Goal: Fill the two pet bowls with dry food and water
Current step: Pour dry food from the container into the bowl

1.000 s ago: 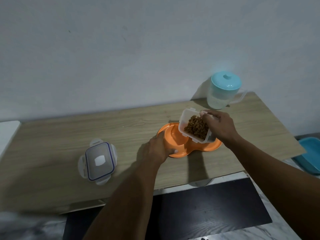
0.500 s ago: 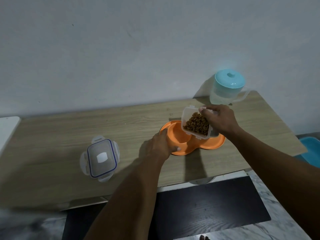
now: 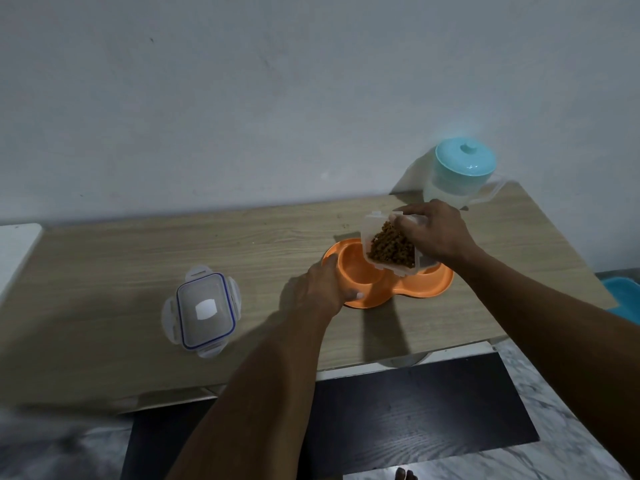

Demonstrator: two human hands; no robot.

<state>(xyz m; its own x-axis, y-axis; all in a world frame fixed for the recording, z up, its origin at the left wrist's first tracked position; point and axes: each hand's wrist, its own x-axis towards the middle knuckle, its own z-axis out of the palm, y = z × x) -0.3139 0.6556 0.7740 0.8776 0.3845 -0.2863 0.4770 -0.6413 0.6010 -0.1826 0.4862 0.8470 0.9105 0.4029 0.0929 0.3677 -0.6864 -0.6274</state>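
An orange double pet bowl (image 3: 420, 287) lies on the wooden table (image 3: 138, 265), right of centre. My left hand (image 3: 323, 287) grips its left rim, thumb on the front edge. My right hand (image 3: 434, 233) holds a clear plastic food container (image 3: 372, 233) tilted steeply over the left bowl, its open mouth facing left and down. Brown dry food (image 3: 391, 247) is heaped inside the container. The left bowl's inside looks bare orange. A water jug with a turquoise lid (image 3: 462, 173) stands at the back right by the wall.
The container's clear lid with a blue seal (image 3: 204, 310) lies flat on the table to the left. A white surface (image 3: 15, 247) adjoins the table's left end. A turquoise tub (image 3: 623, 296) sits low at the right edge. Dark floor panel lies below the table's front edge.
My right hand has tipped the food container more steeply over the left bowl. The food has slid toward its lower edge. My left hand stays on the bowl's rim.
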